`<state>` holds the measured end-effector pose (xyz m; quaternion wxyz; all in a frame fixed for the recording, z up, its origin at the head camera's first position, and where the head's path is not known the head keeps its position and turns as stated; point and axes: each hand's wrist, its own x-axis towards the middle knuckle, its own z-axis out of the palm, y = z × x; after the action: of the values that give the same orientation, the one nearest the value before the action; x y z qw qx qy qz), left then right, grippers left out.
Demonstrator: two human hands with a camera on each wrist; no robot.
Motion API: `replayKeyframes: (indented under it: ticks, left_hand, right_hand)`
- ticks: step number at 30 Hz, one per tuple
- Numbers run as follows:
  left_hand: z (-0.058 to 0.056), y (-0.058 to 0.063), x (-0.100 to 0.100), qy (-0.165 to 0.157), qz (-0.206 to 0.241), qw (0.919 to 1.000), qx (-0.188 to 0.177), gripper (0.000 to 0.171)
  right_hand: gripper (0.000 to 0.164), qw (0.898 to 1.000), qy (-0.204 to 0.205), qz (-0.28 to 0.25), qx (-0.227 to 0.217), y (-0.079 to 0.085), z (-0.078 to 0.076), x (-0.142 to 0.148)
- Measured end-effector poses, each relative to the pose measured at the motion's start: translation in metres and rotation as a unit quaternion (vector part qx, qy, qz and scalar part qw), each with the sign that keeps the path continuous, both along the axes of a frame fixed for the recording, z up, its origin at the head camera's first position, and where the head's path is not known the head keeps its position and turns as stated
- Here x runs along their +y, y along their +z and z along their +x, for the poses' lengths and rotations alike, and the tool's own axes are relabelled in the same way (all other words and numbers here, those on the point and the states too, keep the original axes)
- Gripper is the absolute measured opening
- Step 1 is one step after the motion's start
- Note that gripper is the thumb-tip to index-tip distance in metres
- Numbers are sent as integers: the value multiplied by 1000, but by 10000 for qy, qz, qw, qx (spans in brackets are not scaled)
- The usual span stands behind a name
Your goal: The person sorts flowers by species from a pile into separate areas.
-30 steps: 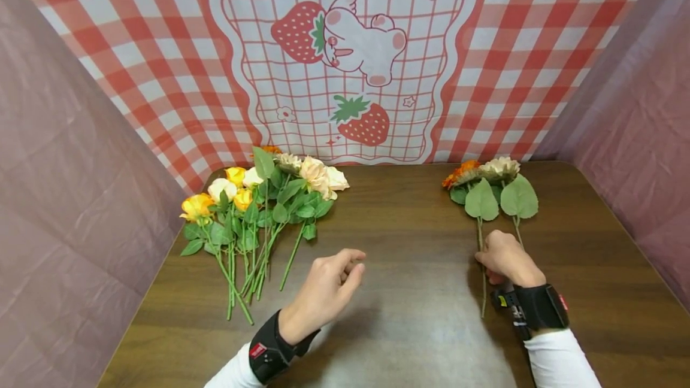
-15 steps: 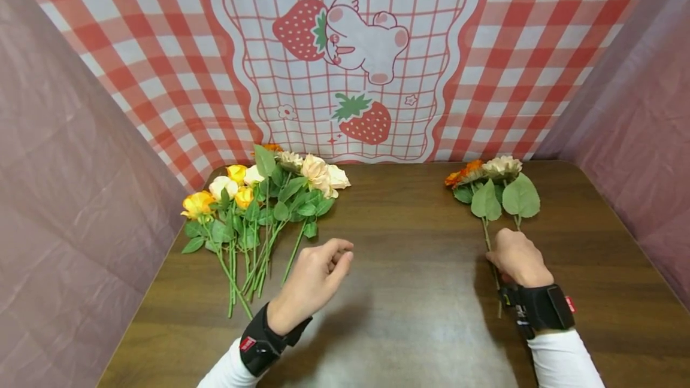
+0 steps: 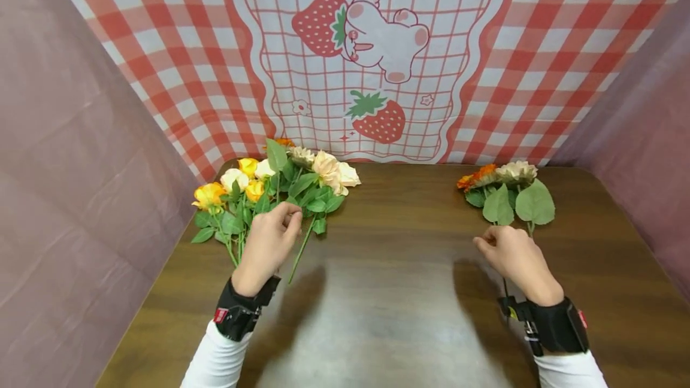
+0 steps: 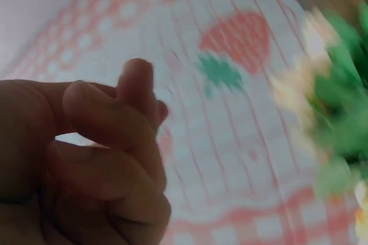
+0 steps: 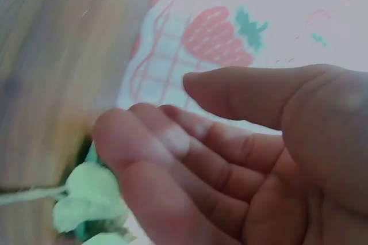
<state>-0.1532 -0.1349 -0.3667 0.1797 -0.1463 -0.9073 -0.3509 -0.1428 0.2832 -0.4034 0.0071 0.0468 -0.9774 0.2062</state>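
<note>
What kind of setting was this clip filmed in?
Probably a staged tabletop booth, not a florist's: a dark wooden table enclosed by plain mauve cloth side walls, a red-checked strawberry-print backdrop, and artificial-looking flower stems laid out.

Under your hands the table (image 3: 399, 244) is dark brown woodgrain. The bunch of flowers (image 3: 269, 187) by your left is yellow, cream and peach over green leaves. The pair of flowers (image 3: 504, 187) on your right is orange and beige. The backdrop cloth (image 3: 377, 47) is red-and-white check with red strawberries.
</note>
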Motion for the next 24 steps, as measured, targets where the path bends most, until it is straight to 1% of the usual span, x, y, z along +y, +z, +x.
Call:
replayKeyframes:
  ticks: [2, 5, 7, 8, 10, 13, 14, 16, 18, 20, 24]
  left_hand:
    - [-10, -4, -11, 384, -333, 9987, -54, 14]
    - [-22, -12, -25, 938, -841, 9919, -179, 15]
    - [-27, -17, -33, 1197, -1106, 9862, -307, 18]
    - [-29, -20, -37, 1271, -1232, 9833, -420, 21]
    - [-32, -25, -41, 1266, -1417, 9791, -721, 27]
    - [-33, -30, -41, 1054, -1673, 9728, -1207, 34]
    - [-33, -32, -41, 999, -1766, 9695, -1378, 36]
    - [-32, -36, -40, 946, -1947, 9629, -1611, 35]
    - [-32, -41, -38, 996, -2115, 9570, -1715, 31]
    - [-33, -46, -37, 1108, -2288, 9532, -1639, 23]
    - [-37, -59, -35, 1197, -2465, 9517, -1384, 8]
  right_hand:
    - [19, 9997, 127, -62, 191, 5, 5, -7]
    - [16, 9984, 263, -133, 474, 12, 11, -16]
    - [14, 9972, 363, -153, 631, 15, 13, -23]
    - [13, 9964, 416, -156, 717, 16, 14, -26]
    - [12, 9954, 488, -149, 810, 17, 16, -31]
    - [11, 9950, 546, -158, 821, 18, 19, -36]
    - [11, 9950, 565, -158, 812, 18, 19, -38]
    - [11, 9951, 607, -161, 766, 18, 19, -41]
    - [10, 9949, 665, -152, 744, 18, 19, -43]
    - [10, 9946, 720, -147, 733, 17, 19, -45]
    - [9, 9941, 757, -150, 761, 15, 19, -47]
